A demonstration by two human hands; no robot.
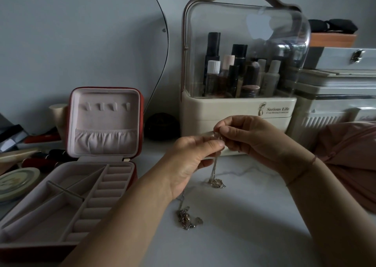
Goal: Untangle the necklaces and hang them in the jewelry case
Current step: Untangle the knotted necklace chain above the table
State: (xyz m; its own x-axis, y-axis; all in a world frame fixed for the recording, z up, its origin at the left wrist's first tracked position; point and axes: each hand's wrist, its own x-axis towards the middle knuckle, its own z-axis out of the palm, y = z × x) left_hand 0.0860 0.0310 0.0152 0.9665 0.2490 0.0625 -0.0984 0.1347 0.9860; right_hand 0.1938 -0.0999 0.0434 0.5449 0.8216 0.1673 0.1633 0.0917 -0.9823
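Observation:
My left hand and my right hand meet above the white tabletop, both pinching the top of a thin silver necklace chain. The chain hangs down from my fingers and its lower end lies bunched on the table. A second tangle of silver necklaces lies on the table below my left wrist. The red jewelry case stands open at the left, its pink lid upright with a row of small hooks that carry nothing and a gathered pocket beneath them.
A cream cosmetics organiser with a clear dome stands just behind my hands. White storage boxes stand at the right and pink fabric lies beside my right arm. Lipsticks, a round tin and small items crowd the left edge.

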